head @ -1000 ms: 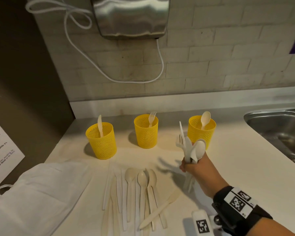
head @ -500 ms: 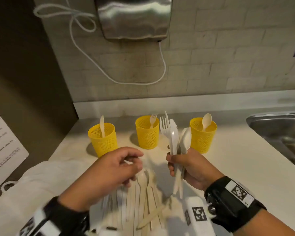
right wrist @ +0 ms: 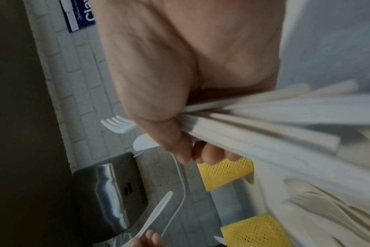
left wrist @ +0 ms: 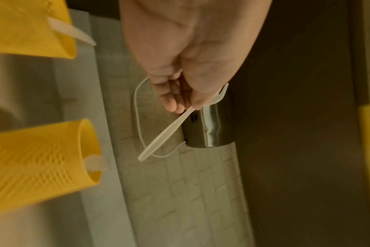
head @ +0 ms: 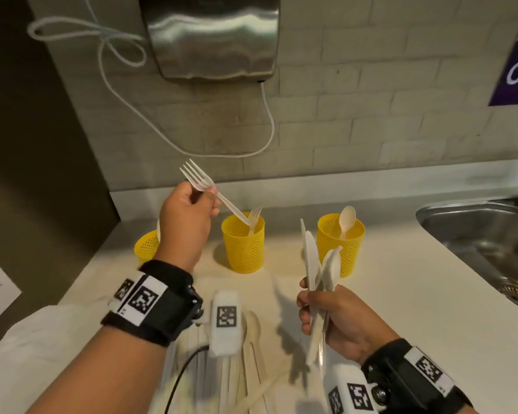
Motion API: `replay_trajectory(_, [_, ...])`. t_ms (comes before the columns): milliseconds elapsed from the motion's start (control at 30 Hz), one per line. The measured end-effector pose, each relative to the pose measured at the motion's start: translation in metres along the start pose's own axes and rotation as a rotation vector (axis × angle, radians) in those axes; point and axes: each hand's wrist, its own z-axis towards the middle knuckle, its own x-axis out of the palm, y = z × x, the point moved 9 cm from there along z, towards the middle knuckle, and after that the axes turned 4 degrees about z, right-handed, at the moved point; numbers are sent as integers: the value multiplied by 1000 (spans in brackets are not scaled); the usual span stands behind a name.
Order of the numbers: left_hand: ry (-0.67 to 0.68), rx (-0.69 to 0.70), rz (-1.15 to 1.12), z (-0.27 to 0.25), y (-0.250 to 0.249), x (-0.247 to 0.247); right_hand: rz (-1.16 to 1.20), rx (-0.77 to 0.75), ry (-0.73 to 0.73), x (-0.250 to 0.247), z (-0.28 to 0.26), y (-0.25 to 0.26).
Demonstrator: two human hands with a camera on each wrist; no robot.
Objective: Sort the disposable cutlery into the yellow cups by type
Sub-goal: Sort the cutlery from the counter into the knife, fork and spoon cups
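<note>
Left hand (head: 187, 216): pinches white plastic fork (head: 210, 189), handle aimed down at middle yellow mesh cup (head: 243, 243), which holds a fork.
Right hand (head: 331, 318): clamped around bundle of white plastic cutlery (head: 317, 264), kept upright for picking.
Counter (head: 401, 294): three cups near back edge.

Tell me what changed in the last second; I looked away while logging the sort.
The left hand came into view, took a white fork from the bundle and carried it up and left, its handle now over the middle cup. The right hand keeps gripping the bundle. The three cups' contents look unchanged.
</note>
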Motion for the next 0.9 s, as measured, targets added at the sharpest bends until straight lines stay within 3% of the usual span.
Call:
replay_trajectory(100, [7,119,417,22,6,16,18,-14,2,-4,-1,3])
replay_trajectory(167, [131,83,603,23,28,39,21,-14,3,-6,-1,2])
replay_trajectory(300, [366,-31,759,10,78,68,18,-4,0,-10,-1,0])
replay_trajectory(733, [575,-36,785,-9,85,86,42,3,-6,-7,1,-1])
replay_trajectory(900, [586,-137,662,-16,83,81,42,20,-16,-2,0,-2])
